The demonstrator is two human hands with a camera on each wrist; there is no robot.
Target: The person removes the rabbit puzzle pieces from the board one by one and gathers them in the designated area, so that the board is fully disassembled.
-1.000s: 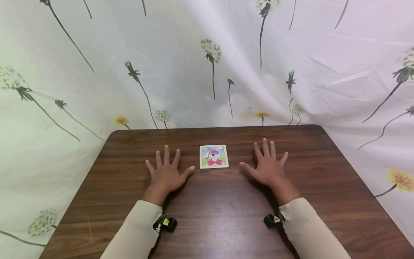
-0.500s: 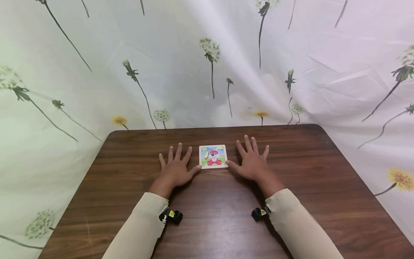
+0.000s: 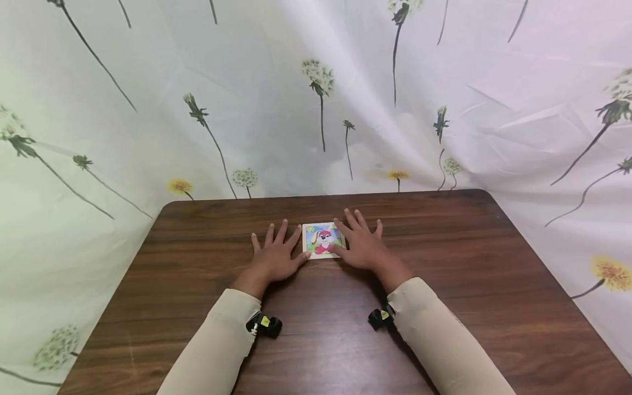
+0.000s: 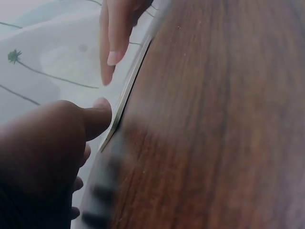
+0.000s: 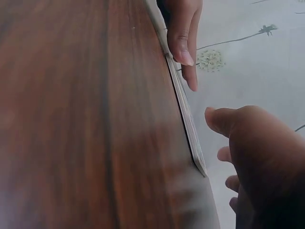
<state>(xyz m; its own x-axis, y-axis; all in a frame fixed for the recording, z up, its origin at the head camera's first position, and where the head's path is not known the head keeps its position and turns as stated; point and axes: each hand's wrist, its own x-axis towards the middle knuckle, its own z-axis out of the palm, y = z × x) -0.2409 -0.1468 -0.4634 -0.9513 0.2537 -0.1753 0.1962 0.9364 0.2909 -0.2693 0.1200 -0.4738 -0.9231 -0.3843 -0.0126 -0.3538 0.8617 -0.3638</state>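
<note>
The spread right hand (image 3: pixel 364 248) overlapped the picture board (image 3: pixel 320 240) from its right — the left hand (image 3: pixel 276 259), likewise spread, flanked its left edge.

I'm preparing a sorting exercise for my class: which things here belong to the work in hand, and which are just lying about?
Part of the work:
picture board, lying flat
left hand, thumb at the board's near left corner
right hand, over the board's right side

Just around it:
table, underneath
flowered cloth, behind
wrist cameras, worn
</note>
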